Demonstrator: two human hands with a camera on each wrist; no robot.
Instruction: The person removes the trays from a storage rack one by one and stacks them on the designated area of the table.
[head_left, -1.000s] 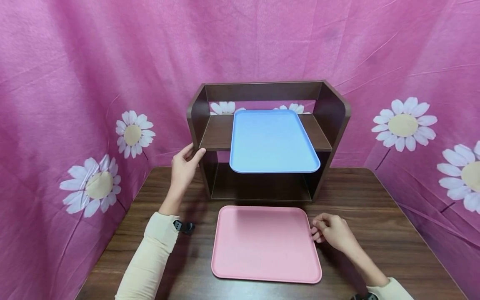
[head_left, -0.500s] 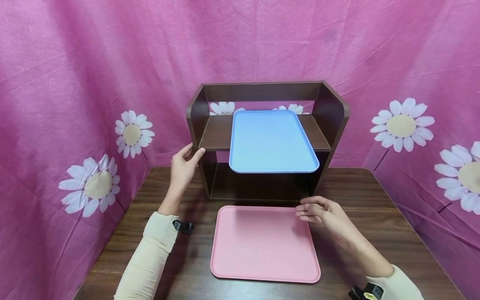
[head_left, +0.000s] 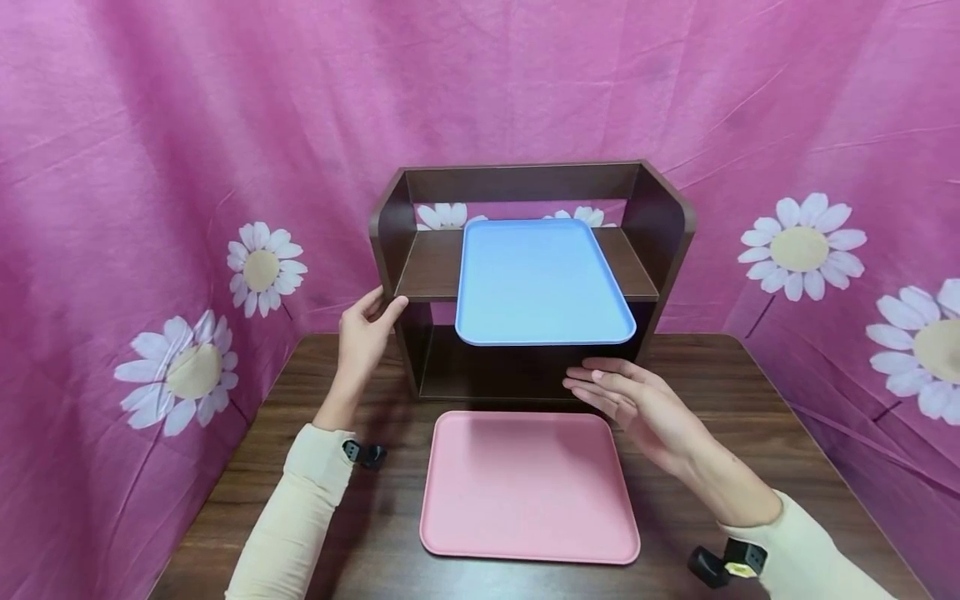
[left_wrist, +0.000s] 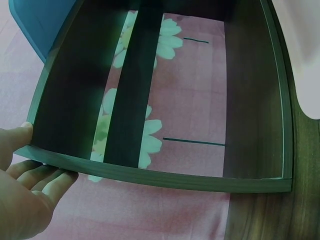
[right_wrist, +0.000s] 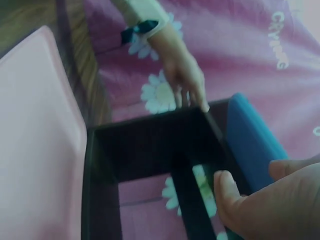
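A small dark brown two-tier shelf (head_left: 517, 183) stands on the wooden table. On its upper board lies a blue tray (head_left: 543, 283), its near end jutting out past the front edge. My left hand (head_left: 362, 333) grips the shelf's left side panel, the thumb at the front by the upper board and the fingers along the outer face, as the left wrist view (left_wrist: 30, 200) also shows. My right hand (head_left: 637, 404) hovers in front of the lower compartment, below the blue tray's near right corner, fingers extended and holding nothing. A pink tray (head_left: 528, 492) lies flat before the shelf.
The brown wooden table (head_left: 720, 400) carries the shelf and the pink tray. A pink curtain (head_left: 525, 83) with white daisies hangs behind and at both sides. Each wrist wears a small black camera.
My right hand has moved from the pink tray's right edge, up and leftward to the shelf's lower front, its fingers straightening. The left hand and both trays stay put.
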